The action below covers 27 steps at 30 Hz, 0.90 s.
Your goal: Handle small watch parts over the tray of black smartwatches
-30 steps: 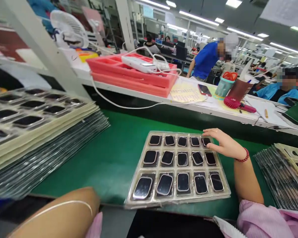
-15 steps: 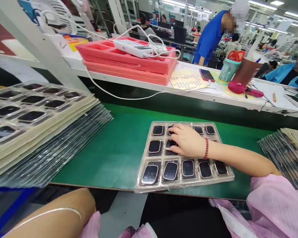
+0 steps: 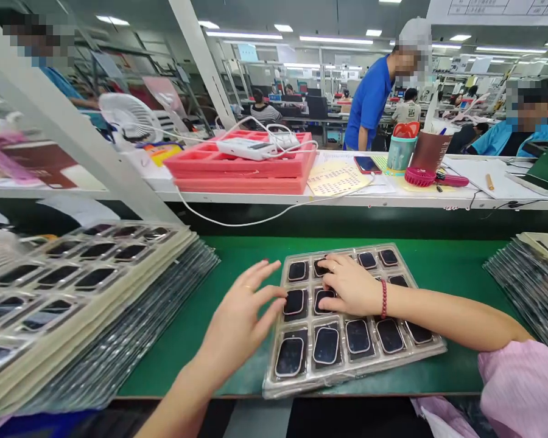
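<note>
Right hand (image 3: 354, 285) is draped over the tray (image 3: 356, 368), covering some dark screens (image 3: 326, 345) in the back and middle rows, so can't tell if it's pinching one. Left hand (image 3: 237, 316) is loose and empty, fingertips right at the tray's left edge, contact hard to call. Tray's on the green bench (image 3: 237, 244); left stack (image 3: 119, 304) and right stack (image 3: 523, 298) both run out of frame.

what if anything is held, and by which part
A hold cannot be told: the right hand spreads over the clear plastic tray of black rounded screens, the left hand at the tray's left edge.
</note>
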Available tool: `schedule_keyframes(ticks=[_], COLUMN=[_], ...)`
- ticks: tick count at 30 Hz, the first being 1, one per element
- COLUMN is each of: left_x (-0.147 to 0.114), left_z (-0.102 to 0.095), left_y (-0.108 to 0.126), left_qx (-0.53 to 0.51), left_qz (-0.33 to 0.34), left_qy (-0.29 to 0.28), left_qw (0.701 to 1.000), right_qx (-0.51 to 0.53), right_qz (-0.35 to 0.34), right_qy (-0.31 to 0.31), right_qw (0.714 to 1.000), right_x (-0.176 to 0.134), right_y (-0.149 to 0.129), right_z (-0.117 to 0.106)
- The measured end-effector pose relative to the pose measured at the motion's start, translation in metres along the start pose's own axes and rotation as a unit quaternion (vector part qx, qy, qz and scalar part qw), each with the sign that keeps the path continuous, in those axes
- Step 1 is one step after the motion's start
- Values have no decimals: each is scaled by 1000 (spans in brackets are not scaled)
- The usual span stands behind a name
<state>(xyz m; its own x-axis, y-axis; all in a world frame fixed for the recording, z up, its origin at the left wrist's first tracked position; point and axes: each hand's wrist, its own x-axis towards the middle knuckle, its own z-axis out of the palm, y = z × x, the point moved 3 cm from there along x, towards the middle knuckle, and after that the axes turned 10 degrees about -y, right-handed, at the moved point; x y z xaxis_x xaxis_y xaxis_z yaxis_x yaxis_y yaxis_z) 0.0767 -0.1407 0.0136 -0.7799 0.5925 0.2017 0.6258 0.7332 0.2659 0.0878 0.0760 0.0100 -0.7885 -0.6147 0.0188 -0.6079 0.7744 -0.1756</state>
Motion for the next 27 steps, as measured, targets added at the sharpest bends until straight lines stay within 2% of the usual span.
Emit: schedule_keyframes(ticks=[3, 6, 8, 10, 12, 13, 15, 17, 20, 22, 24, 25, 27], left_x=[9, 15, 15, 14, 16, 20, 36, 62, 108, 131, 141, 142, 138], left_z=[4, 4, 1, -3, -7, -8, -5, 2, 17, 28, 37, 40, 43], left_y=[-2, 1, 5, 10, 17, 21, 32, 43, 50, 50, 48, 46, 41], left_qx=[37, 53, 29, -40, -150, -216, -359, -485, -603, -682, -747, -766, -785], left_qz=[-18, -22, -9, 8, 13, 13, 6, -3, -48, -85, -93, -85, -56], left_qy=[-65, -109, -131, -136, -115, -105, -107, -120, -92, -80, -95, -106, -120], left_qw=[997, 992, 991, 990, 982, 971, 927, 866, 791, 722, 651, 628, 606], right_qx=[57, 204, 360, 514, 602, 621, 650, 696, 750, 757, 754, 753, 751], right_qz=[-30, -69, -76, -51, -13, 6, 32, 47, 57, 53, 54, 57, 56], right_qy=[15, 28, 24, 13, 11, 19, 35, 49, 76, 102, 127, 136, 140], right_qw=[998, 976, 930, 856, 798, 784, 758, 715, 655, 643, 642, 642, 643], right_x=[0, -2, -4, -6, -8, -10, -12, -13, -18, -23, -28, -29, -32], right_y=[-2, -5, -2, 6, 22, 32, 54, 75, 94, 100, 103, 103, 104], right_z=[-3, -10, -16, -20, -24, -26, -29, -28, -23, -21, -20, -19, -19])
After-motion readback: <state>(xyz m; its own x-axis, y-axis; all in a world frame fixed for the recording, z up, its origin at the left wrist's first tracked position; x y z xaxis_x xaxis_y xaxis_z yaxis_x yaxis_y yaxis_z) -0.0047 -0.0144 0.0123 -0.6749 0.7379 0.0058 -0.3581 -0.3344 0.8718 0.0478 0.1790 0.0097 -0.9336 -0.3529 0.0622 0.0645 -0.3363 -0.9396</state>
